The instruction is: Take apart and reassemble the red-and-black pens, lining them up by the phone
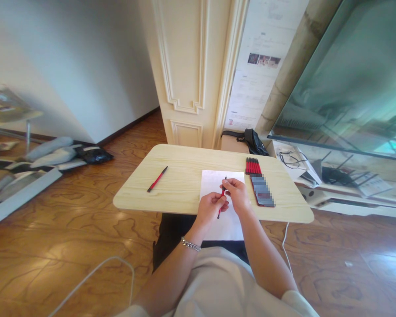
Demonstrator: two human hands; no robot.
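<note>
Both of my hands grip one red and black pen above a white sheet of paper. My left hand is closed around its lower part, with the dark end sticking out below the fingers. Up at the other end, my right hand pinches the black part between thumb and fingers. The paper lies on a pale wooden table and hangs over its near edge. A second red and black pen lies alone on the left side of the tabletop.
Several red and black pens lie in a row at the right, just behind a phone with a blurred screen. A black bag rests beyond the table. White cables run near the floor, and a large glass screen stands at right.
</note>
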